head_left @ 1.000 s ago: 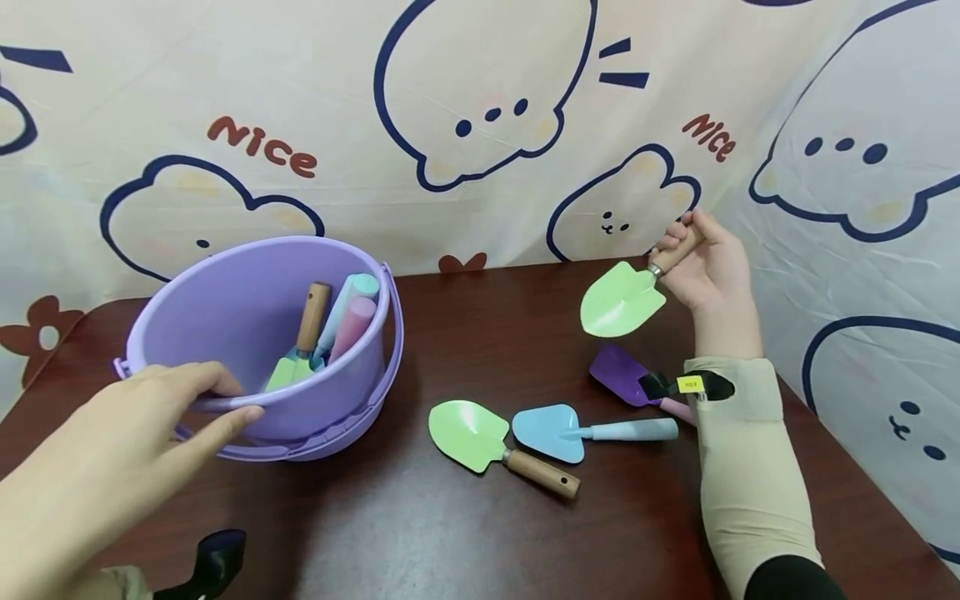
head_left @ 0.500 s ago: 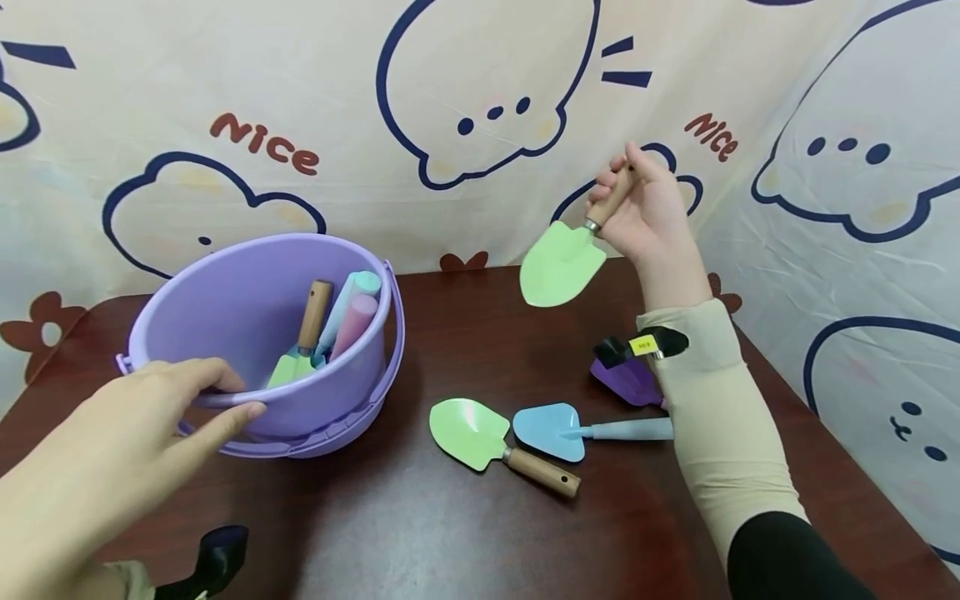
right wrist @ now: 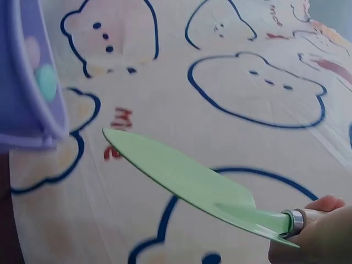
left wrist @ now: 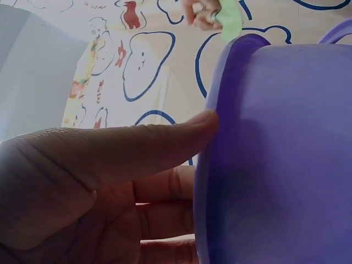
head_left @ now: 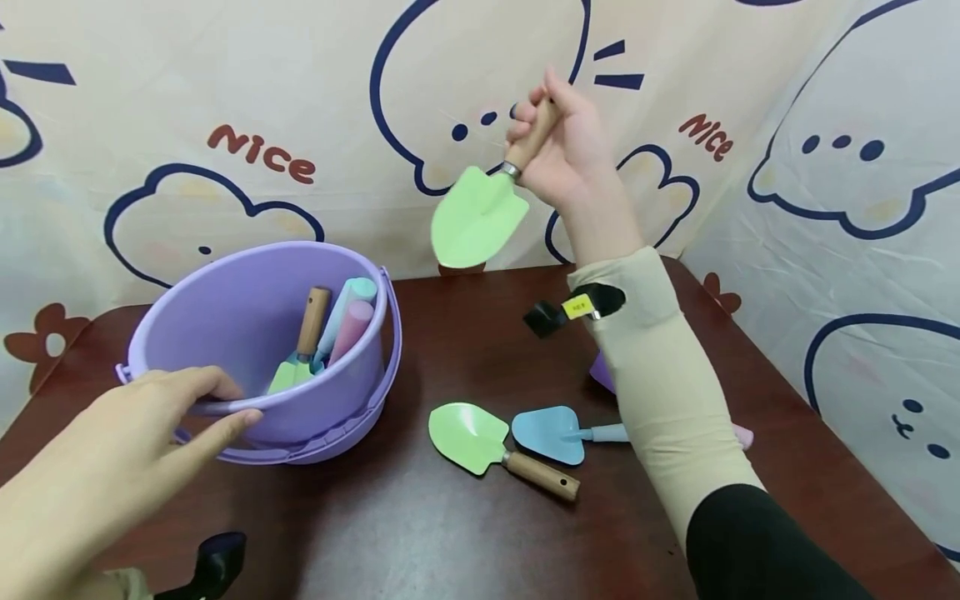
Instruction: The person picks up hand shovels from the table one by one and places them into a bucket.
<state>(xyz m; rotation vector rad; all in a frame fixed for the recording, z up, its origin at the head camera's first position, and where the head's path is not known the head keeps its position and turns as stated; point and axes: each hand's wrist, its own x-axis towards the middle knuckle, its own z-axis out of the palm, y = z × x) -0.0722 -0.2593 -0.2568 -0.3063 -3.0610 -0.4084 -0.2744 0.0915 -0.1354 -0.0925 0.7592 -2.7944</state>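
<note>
My left hand [head_left: 142, 442] pinches the near rim of a purple bucket [head_left: 360, 400], thumb outside and fingers over the edge. Inside the bucket lean a green trowel with a wooden handle [head_left: 312, 321], a blue handle [head_left: 347, 310] and a pink handle [head_left: 351, 330]. Raised above the back of the table, my right hand [head_left: 573, 154] grips the wooden handle of another green trowel [head_left: 478, 218], its blade slanting down toward the left. In the right wrist view that trowel blade [right wrist: 187, 179] points at the bucket [right wrist: 27, 88], apart from it.
On the brown table [head_left: 375, 533] lie a green trowel with a wooden handle [head_left: 471, 437] and a blue trowel [head_left: 551, 433]. A purple trowel [head_left: 602, 372] with a pink handle is mostly hidden behind my right forearm. A cartoon-printed cloth [head_left: 345, 83] hangs behind.
My right hand has lifted the green trowel and carried it leftward toward the bucket. The right forearm now covers much of the purple trowel. My left hand keeps its hold on the rim.
</note>
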